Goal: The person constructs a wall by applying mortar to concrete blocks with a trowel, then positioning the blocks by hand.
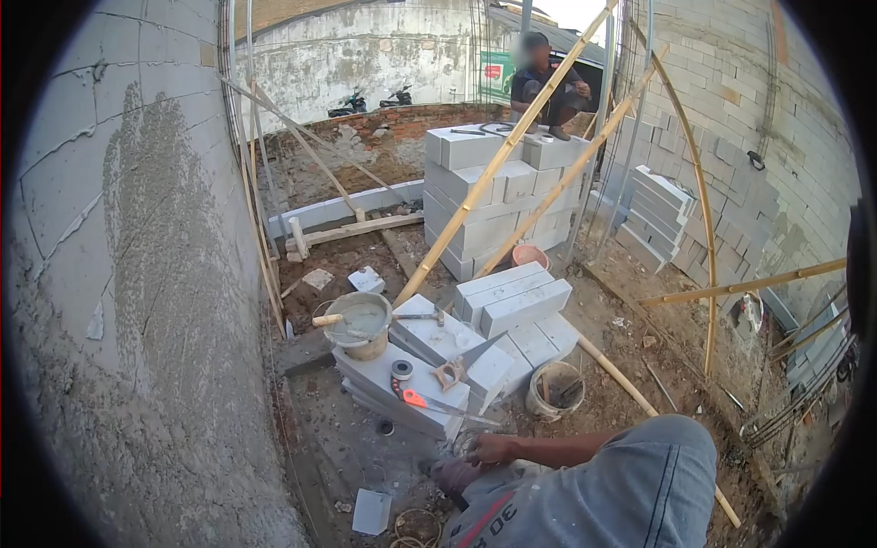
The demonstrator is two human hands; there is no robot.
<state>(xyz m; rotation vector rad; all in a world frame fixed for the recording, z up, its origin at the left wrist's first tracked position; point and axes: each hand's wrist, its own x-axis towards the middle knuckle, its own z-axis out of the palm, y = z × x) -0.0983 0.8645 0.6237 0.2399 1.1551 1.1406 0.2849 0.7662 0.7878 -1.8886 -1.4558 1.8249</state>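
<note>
At the lower middle, my right hand [493,448] reaches in past my bent knee, its fingers curled together. A small greyish roundish shape [465,443] shows at the fingertips; I cannot tell what it is. A dark purplish covered shape [454,475] lies just below. My left hand is not in view. Close in front, a handsaw [417,399] with an orange-and-black handle rests on a stack of white blocks [402,388], beside a roll of tape [402,369]. A second saw with a wooden handle [449,374] and a hammer [416,317] lie on neighbouring blocks.
A bucket of grey mortar [358,327] sits on the blocks; another bucket [555,391] stands right of them. Bamboo poles [512,146] slant across the site. A person [548,87] squats on a tall block stack [502,205]. A rough wall [174,274] rises at left.
</note>
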